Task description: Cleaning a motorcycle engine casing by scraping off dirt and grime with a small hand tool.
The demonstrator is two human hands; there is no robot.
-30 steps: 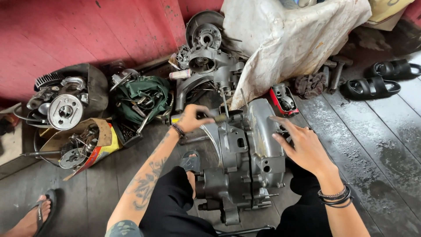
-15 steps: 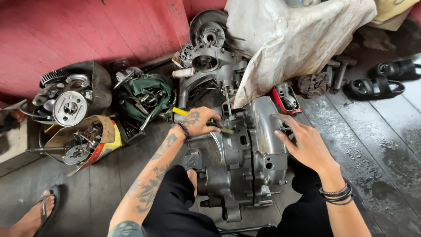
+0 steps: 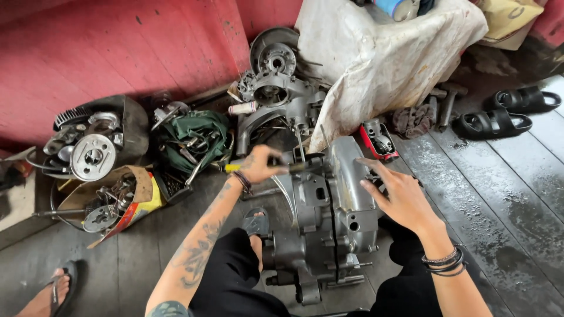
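The left hand point(image 3: 258, 166) is closed in a fist, knuckles up, at about eleven o'clock from the lap. Its tattooed forearm runs back toward seven o'clock, a band at the wrist. The right hand point(image 3: 399, 196) lies open and flat, fingers point(image 3: 371, 170) spread and pointing to ten o'clock. Its forearm leads back toward five o'clock, with dark bands around the wrist.
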